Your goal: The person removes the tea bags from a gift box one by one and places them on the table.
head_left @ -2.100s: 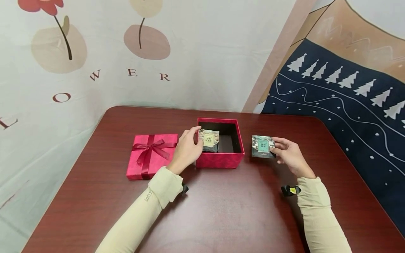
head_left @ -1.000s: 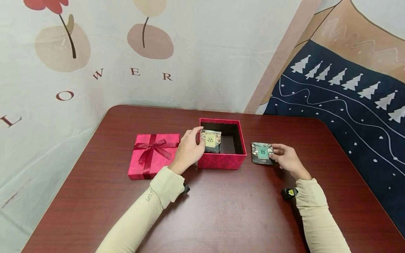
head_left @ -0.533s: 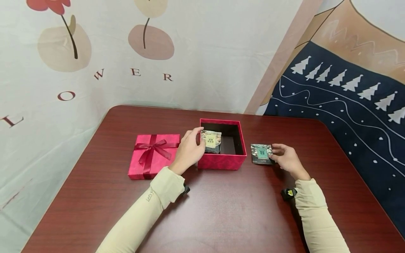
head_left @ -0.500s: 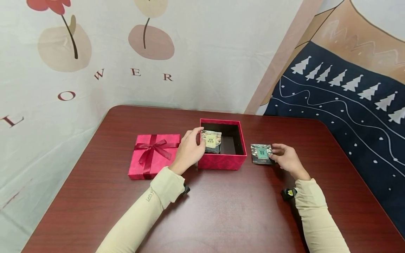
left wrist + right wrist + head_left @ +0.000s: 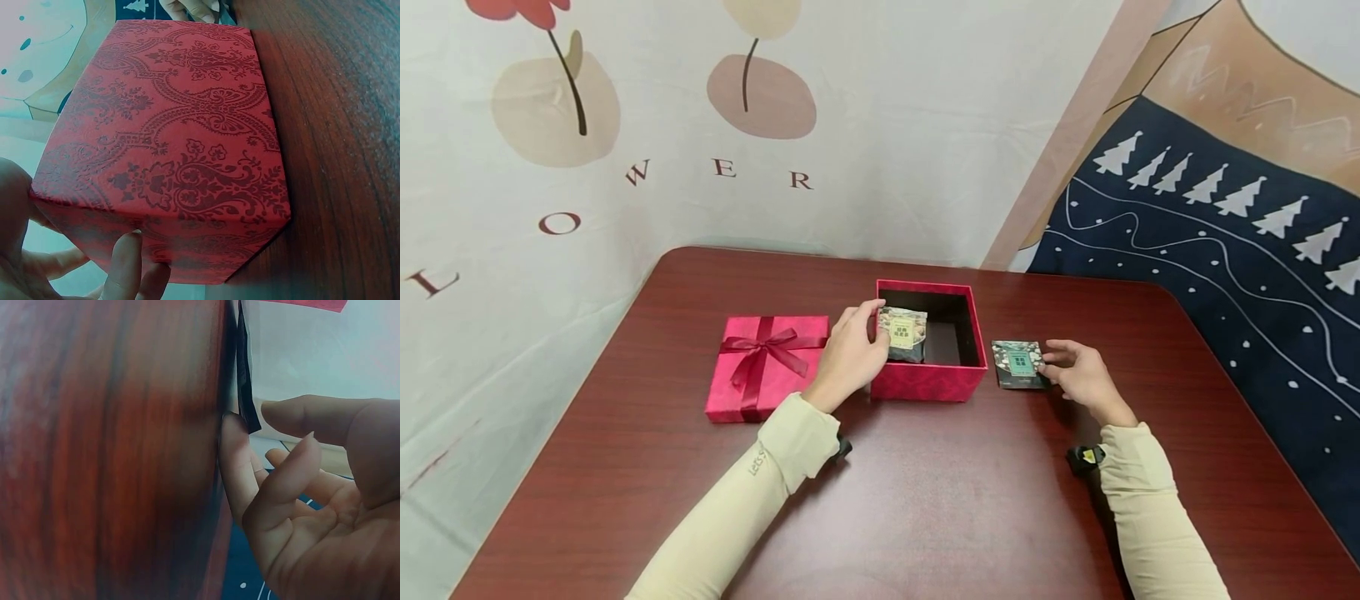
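One yellow packet [image 5: 904, 335] is seen from the head inside the box [image 5: 928, 384], walled off from the green packet [image 5: 1018, 367] right of the box; the lid [image 5: 775, 379] is placed left of it. From the left wrist, the box is gripped by the left hand [image 5: 55, 264], probably for steadiness; from the right, the green packet is pinched by the right hand [image 5: 312, 537].

Red box [image 5: 194, 119] – dark floral scrollwork; teal-labelled packet [image 5: 1020, 365] – black, pale mottling

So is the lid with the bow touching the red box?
Apart. The head view shows brown table between the bow-topped lid and the red box, though the left hand hides part of the gap.
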Demonstrator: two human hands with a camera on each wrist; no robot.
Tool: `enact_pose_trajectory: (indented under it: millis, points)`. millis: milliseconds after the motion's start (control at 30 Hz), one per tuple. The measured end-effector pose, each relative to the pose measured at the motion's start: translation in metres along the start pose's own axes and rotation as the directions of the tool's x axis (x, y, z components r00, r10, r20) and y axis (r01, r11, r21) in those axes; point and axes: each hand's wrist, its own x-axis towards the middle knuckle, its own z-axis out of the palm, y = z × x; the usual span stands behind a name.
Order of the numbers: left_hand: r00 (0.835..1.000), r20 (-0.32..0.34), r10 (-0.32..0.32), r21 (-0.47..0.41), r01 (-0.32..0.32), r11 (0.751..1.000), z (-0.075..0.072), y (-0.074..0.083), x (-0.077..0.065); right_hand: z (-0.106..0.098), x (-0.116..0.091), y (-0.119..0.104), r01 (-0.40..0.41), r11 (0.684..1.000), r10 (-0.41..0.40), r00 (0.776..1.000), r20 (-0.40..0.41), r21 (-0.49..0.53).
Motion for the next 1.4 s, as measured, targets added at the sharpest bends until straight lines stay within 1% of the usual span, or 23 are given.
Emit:
enact_pose_trajectory:
  millis: [367,633,800,1133,1400]
  points:
    - [1.0,-0.002,0.005,-0.004,-0.005,1.0,0.0005,-0.0018,0.0001,-0.0001,-0.0006,-0.0011,0.017,1.0,-0.017,1.0,-0.01,-0.014]
    - [1.0,-0.011,0.014,-0.006,-0.014,1.0,0.0005,-0.002,0.0003,-0.0009,-0.0017,-0.0005,0.017,0.998,-0.02,0.999,-0.04,-0.064]
    - [1.0,-0.011,0.013,-0.001,-0.013,1.0,0.0005,-0.002,0.0006,-0.0016,-0.0019,-0.0007,0.019,0.998,-0.021,0.999,-0.037,-0.059]
    - [1.0,-0.001,0.0,-0.002,0.0,1.0,0.0004,-0.0018,0.001,-0.0049,-0.003,-0.0015,-0.004,0.999,0.003,1.0,-0.022,-0.033]
    - [1.0,0.004,0.005,0.002,-0.005,1.0,-0.0003,-0.0006,0.0009,-0.0069,-0.0057,-0.0083,0.014,1.0,-0.014,1.0,-0.022,-0.018]
